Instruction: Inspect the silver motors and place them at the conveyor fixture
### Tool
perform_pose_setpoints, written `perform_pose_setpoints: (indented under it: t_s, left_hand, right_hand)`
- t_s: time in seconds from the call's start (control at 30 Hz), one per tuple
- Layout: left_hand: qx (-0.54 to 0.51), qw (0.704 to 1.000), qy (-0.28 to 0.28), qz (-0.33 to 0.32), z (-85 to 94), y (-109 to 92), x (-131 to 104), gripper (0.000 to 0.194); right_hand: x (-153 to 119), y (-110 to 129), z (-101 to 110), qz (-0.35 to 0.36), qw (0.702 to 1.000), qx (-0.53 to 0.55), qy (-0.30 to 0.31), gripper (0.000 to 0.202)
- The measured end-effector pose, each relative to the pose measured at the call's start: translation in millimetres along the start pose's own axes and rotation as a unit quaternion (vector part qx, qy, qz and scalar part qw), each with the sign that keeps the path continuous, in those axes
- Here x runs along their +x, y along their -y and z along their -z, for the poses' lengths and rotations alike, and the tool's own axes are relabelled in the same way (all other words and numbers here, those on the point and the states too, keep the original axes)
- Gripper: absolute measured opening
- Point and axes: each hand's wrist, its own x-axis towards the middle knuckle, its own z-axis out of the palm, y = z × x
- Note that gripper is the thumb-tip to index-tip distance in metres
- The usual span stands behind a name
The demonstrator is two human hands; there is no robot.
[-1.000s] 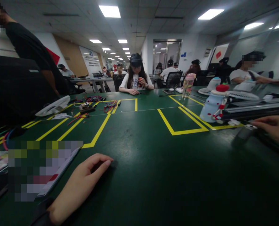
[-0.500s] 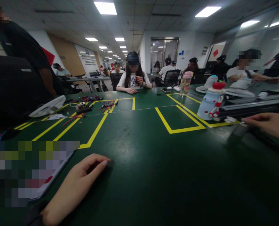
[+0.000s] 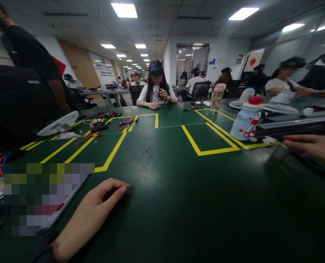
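Observation:
My left hand (image 3: 100, 204) rests low over the green table (image 3: 162, 212), thumb and forefinger pinched together. Whatever may be between those fingertips is too small and dark to make out. At the right edge, my right hand (image 3: 313, 147) has its fingers closed on the top of a small grey cylinder (image 3: 280, 151), which looks blurred. A light blue bottle (image 3: 240, 123) with a red top stands to the left of that hand, beside a crumpled white piece (image 3: 269, 140). Left of my left hand lies a flat device (image 3: 66, 204), its screen pixelated.
Wire bundles (image 3: 126, 123) and a white fan (image 3: 58, 124) lie at the back left. A clear pink-lidded bottle (image 3: 217, 98) stands farther back, near black rails (image 3: 296, 126). Yellow tape (image 3: 219, 150) marks the table. A person (image 3: 155, 87) sits opposite; another stands at left.
The view has shifted slightly, moving the scene a little to the right in the picture. Both my hands keep nearly the same pose and place.

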Motion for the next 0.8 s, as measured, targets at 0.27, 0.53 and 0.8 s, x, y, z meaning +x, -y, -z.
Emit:
perform_pose_setpoints:
  t_s: [0.27,0.53,0.8]
  left_hand:
    - [0.0,1.0,0.004,-0.003,0.1,-3.6,0.0,0.032]
    - [-0.008,1.0,0.005,-0.012,0.0,-0.7,0.6,0.032]
    - [-0.004,1.0,0.011,-0.015,4.2,-6.8,-4.3,0.031]
  right_hand:
    - [-10.5,2.5,0.5,-0.011,0.999,-0.028,-0.017,0.037]
    - [-1.8,-12.6,-13.8,0.052,0.997,-0.037,-0.042,0.053]
    - [-9.7,-30.9,-41.2,0.111,0.983,-0.081,-0.121,0.053]
